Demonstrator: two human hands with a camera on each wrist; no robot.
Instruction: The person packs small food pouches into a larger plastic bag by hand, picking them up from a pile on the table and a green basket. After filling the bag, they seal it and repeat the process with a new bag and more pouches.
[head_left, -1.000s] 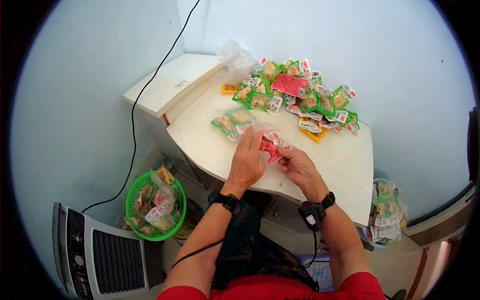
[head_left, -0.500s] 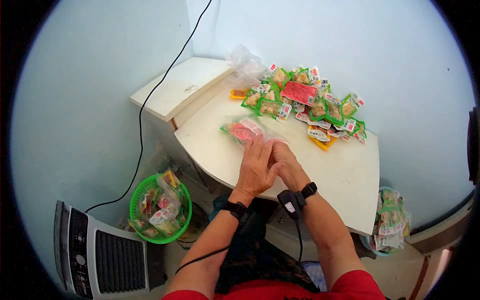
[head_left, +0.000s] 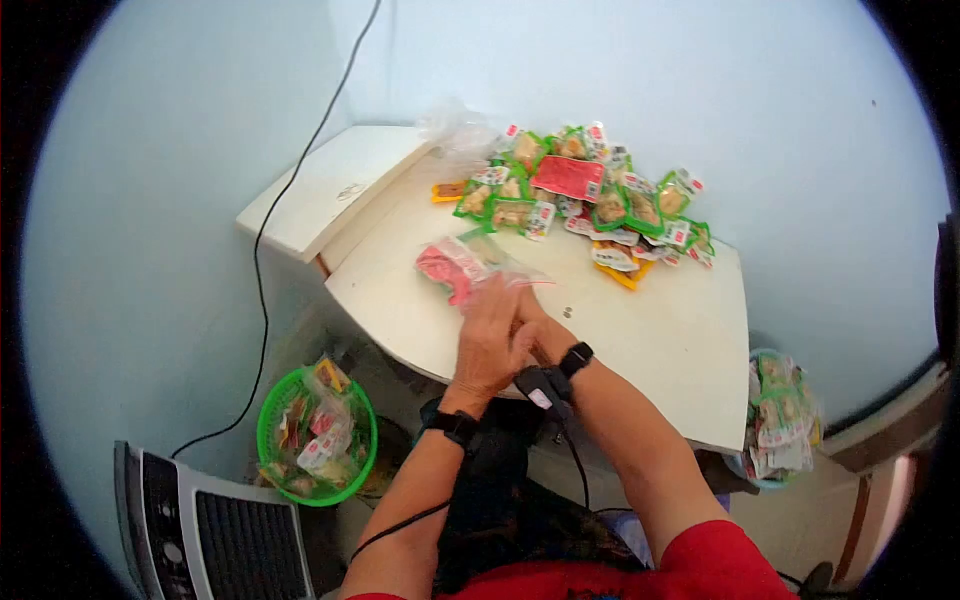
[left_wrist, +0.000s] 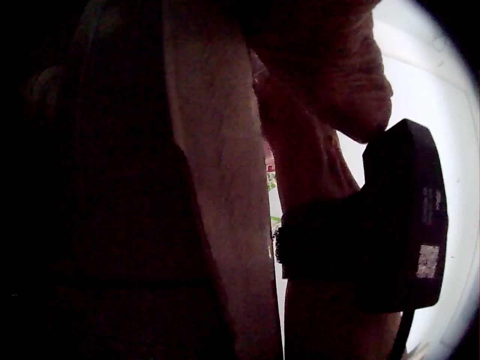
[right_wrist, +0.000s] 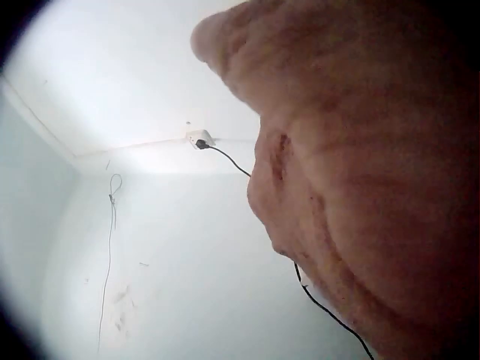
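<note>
A clear zip bag (head_left: 515,277) lies near the table's left front edge with a red packet (head_left: 440,265) and a green-edged packet (head_left: 480,244) inside. My left hand (head_left: 490,340) rests over the mouth end of the bag, fingers straight and thumb apart. Tucked close against it is my right hand (head_left: 543,325), reaching in from the right. Its fingers are hidden behind the left hand, so I cannot tell what they hold. In the dark left wrist view, the right wrist's black camera (left_wrist: 401,225) is close by. The right wrist view is largely filled by my right hand (right_wrist: 375,165).
Green, red and yellow snack packets (head_left: 610,200) are heaped at the table's back. Crumpled clear bags (head_left: 460,135) lie beside the raised shelf (head_left: 340,180). A green basket (head_left: 370,440) of packets stands lower left, a blue tub (head_left: 765,480) at right. A black cable (head_left: 262,270) hangs left.
The red packet, earlier in the right hand at the bag's mouth, now lies inside the bag's far left end. The right hand has moved left, in behind the left hand.
</note>
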